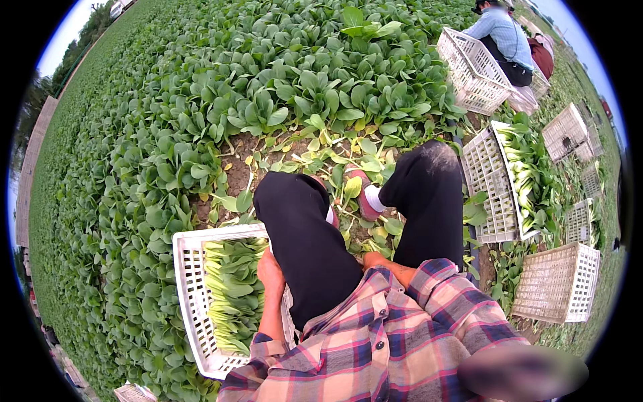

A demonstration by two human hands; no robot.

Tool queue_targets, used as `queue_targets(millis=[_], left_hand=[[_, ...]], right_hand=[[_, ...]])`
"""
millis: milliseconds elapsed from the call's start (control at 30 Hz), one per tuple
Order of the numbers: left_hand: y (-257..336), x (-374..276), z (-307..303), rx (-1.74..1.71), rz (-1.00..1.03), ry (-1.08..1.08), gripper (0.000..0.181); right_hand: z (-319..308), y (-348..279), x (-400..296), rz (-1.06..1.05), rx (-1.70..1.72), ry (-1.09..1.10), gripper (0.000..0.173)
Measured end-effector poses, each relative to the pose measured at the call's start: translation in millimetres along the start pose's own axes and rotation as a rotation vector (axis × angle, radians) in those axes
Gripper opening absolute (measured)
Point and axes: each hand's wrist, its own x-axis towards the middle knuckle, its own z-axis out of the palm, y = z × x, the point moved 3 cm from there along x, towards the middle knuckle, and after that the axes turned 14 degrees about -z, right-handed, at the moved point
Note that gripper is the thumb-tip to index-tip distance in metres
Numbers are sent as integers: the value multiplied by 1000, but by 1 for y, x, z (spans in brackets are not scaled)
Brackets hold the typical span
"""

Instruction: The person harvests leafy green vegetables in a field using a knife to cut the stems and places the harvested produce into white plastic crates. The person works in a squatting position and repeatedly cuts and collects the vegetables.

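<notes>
My left hand (271,270) is at the inner side of a white plastic crate (187,296), close against my left leg. Its fingers are mostly hidden, so I cannot tell whether it grips the rim. Rows of bok choy (233,291) lie in the crate, pale stems toward the left, green leaves toward my leg. Between my thighs is my right hand (374,260), with its fingers hidden behind my left thigh and what it holds out of sight. Cut and yellowing leaves (353,187) litter the soil around my shoes.
Dense growing bok choy (311,95) spreads ahead and left. To my right stand a filled crate (490,186) and an upturned-looking crate (547,284), with further crates beyond. A person in a blue shirt (505,37) crouches beside another crate (474,73) at upper right, near a second person.
</notes>
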Motion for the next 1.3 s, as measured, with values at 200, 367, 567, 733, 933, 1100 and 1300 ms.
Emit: queue_targets(millis=[200, 367, 567, 733, 933, 1100, 1300], left_hand=[[-11, 8, 8, 134, 38, 64, 24], [-12, 12, 6, 139, 60, 107, 25], [-16, 13, 9, -203, 61, 100, 26], [-70, 9, 22, -303, -365, -23, 27], [-86, -63, 6, -243, -731, -110, 29], [14, -166, -2, -148, -888, -321, 32], [49, -140, -27, -83, -944, -394, 36]], right_hand=[[4, 5, -5, 43, 18, -5, 37], [-8, -9, -25, 80, 93, 24, 41], [-10, 2, -38, 97, 165, -4, 33], [-7, 0, -32, 93, 218, -166, 36], [6, -13, -16, 79, 208, -449, 45], [-17, -14, 3, 122, 223, -598, 49], [-86, 4, 50, 38, 264, -673, 36]])
